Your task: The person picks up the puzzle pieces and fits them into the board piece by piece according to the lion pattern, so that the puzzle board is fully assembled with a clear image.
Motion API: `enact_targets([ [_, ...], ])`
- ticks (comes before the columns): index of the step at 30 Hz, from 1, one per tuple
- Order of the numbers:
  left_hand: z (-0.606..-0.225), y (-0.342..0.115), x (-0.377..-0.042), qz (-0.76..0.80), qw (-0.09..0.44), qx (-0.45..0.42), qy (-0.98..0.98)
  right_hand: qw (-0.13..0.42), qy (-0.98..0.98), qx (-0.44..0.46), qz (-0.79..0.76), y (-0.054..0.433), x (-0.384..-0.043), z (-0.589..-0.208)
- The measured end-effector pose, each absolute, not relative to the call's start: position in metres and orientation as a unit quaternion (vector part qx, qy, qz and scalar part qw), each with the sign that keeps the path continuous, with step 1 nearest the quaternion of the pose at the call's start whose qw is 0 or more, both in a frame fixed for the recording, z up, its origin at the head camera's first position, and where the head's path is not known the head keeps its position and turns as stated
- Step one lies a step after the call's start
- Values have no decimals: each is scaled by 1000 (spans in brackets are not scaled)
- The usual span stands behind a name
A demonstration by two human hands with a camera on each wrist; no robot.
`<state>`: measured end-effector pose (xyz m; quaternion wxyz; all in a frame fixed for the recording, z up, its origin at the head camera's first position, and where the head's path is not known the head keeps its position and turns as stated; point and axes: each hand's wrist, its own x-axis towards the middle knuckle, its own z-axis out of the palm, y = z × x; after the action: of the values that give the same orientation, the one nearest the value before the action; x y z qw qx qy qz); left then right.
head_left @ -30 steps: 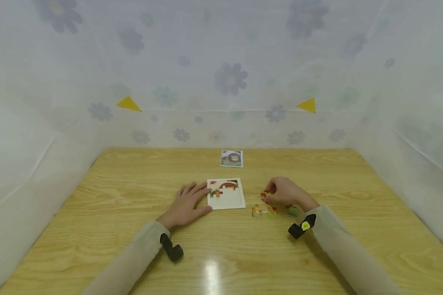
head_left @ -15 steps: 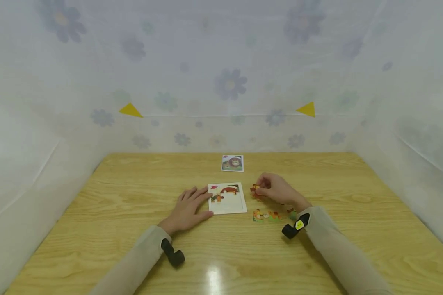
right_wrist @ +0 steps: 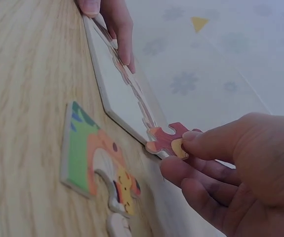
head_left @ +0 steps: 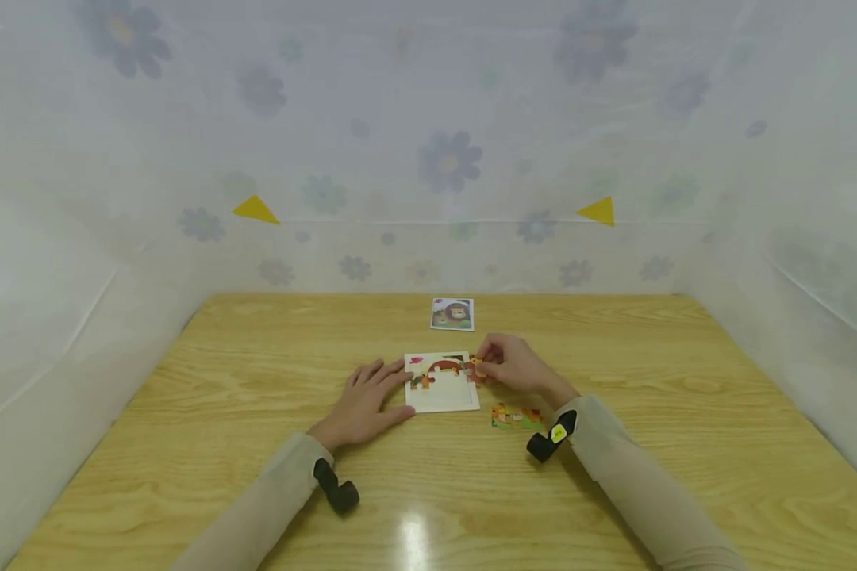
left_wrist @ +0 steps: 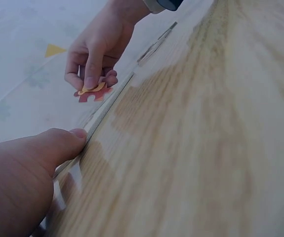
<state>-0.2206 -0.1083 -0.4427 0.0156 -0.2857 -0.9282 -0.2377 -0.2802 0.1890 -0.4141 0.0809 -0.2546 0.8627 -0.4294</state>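
Observation:
A white puzzle board (head_left: 450,399) lies on the table, with a few pieces set along its top and left side. My left hand (head_left: 362,403) rests flat at its left edge, fingers spread; in the left wrist view the thumb (left_wrist: 67,143) touches the board's rim. Between thumb and fingers my right hand (head_left: 517,365) pinches a reddish-brown puzzle piece (right_wrist: 170,140) with a yellow patch, held at the board's right edge. The left wrist view shows this piece (left_wrist: 92,93) raised above the board. Loose puzzle pieces (head_left: 507,416) lie right of the board, below the right hand.
Behind the board lies a square picture card (head_left: 453,314) with a lion on it. The wooden table (head_left: 293,333) ends at a pale flowered curtain (head_left: 378,143) with two yellow triangles. Each sleeve carries a black wrist camera (head_left: 339,492).
My right hand has lifted the reddish-brown puzzle piece from beside the loose pieces and carried it left to the board's right edge. The left hand stays in place on the board.

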Motion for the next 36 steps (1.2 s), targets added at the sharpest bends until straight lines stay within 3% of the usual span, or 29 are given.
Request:
enact_targets([
  [8,-442,-110,-222,-237,14,-287,-928,97,854,-250,-446,181,-282,-412],
  [27,-447,-104,-226,-234,20,-281,-931,58,865,-284,-409,155,-285,-420],
  [36,-444,-107,-222,-238,15,-278,-930,68,883,-263,-383,142,-285,-422],
])
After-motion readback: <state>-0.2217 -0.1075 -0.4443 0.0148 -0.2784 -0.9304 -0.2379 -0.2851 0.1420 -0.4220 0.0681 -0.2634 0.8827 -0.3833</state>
